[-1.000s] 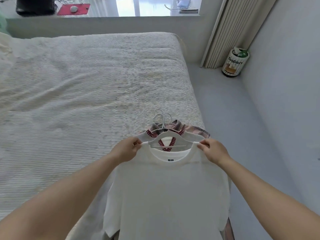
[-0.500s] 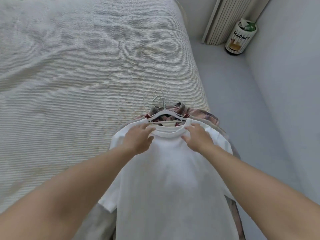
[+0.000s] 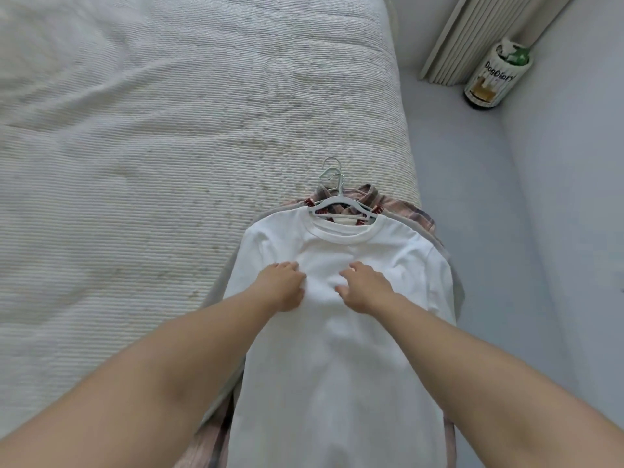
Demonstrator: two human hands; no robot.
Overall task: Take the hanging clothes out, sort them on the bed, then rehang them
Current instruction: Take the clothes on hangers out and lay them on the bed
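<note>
A white t-shirt on a white hanger lies flat on top of a pile of hung clothes at the bed's right edge. Under it show a plaid shirt, a grey garment and a red-trimmed collar. Several hanger hooks stick out above the collars. My left hand and my right hand rest palm-down on the t-shirt's chest, fingers spread and relaxed, holding nothing.
The bed with a cream ribbed cover fills the left and centre. A grey floor strip runs along its right side to a wall. A printed waste bin stands by the pleated curtain at the back right.
My hands let go of the t-shirt's shoulders, laid it on the pile and slid down from the collar to the chest. The view tilted further downward.
</note>
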